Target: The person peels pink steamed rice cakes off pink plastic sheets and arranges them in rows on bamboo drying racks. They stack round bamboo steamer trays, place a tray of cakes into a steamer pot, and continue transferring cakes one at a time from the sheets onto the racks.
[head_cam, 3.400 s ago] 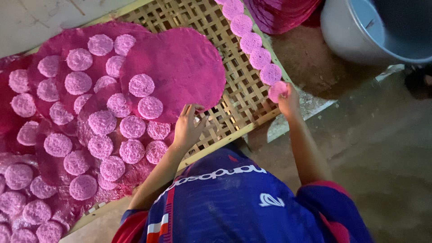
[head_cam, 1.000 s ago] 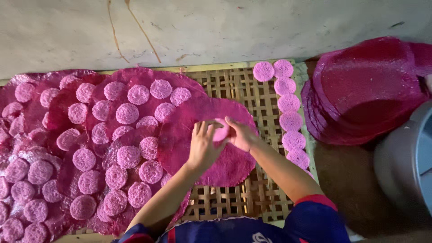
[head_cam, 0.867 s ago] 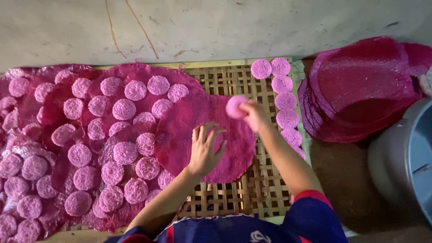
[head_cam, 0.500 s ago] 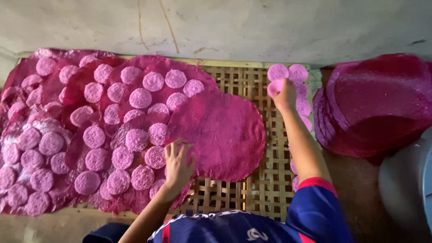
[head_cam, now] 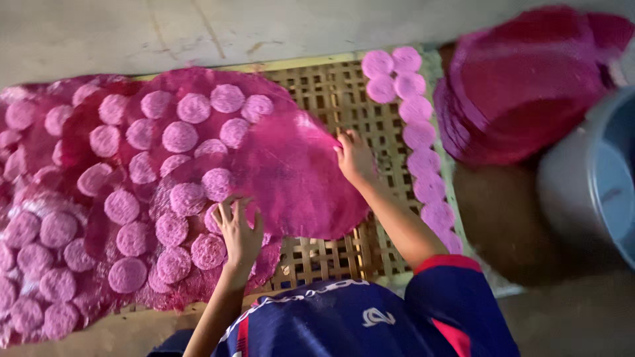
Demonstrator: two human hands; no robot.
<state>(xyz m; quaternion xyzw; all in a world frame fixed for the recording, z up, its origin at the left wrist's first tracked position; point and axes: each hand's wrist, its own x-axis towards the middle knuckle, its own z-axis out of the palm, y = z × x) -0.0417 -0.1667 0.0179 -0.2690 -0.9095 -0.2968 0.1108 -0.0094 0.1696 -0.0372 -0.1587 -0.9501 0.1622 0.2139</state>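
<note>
Nearest the camera, the person's blue jersey with red trim [head_cam: 370, 324] fills the bottom edge, and two bare forearms reach up from it. The left hand [head_cam: 239, 231] lies flat with fingers spread, palm down, on the near left edge of a large round magenta sheet [head_cam: 297, 175], its fingertips just beside the small pink discs. It grips nothing. The right hand [head_cam: 355, 157] rests on the right edge of the same sheet, fingers bent over the rim; whether it pinches the sheet or only presses it cannot be told.

The sheet lies on a woven bamboo rack [head_cam: 337, 99], bare of discs, overlapping the covered sheets to its left. Those sheets carry small round pink discs [head_cam: 180, 137] laid in rows; roughly forty show, though the blur at the left edge keeps the count loose.

Along the rack's right side runs a column of the same pink discs [head_cam: 418, 135], about ten, with two side by side at the far end. Beyond that, to the right, sits one stack of large magenta sheets [head_cam: 522, 86]. One grey bucket [head_cam: 589, 178] stands just beside the stack. A pale wall [head_cam: 198, 26] closes the far side.
</note>
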